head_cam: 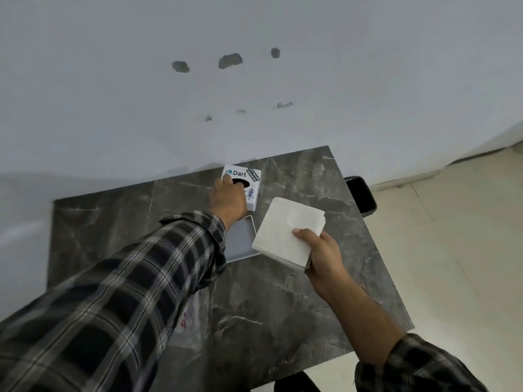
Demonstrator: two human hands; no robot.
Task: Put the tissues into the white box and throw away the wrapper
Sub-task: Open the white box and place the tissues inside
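Observation:
A white box cover (251, 185) with stickers and a dark oval slot sits at the back of the dark marble table (283, 292). My left hand (227, 200) rests on it, fingers over its near-left part. Just in front lies a flat white tray-like base (240, 240), partly hidden by my left sleeve. My right hand (319, 251) holds a thick stack of white tissues (285, 233) above the table, right of the base, thumb on top. A clear wrapper (186, 315) with pink print lies on the table under my left forearm, mostly hidden.
A white wall stands directly behind the table. A black bin (363, 198) sits on the floor past the table's right edge. Pale floor tiles spread out to the right.

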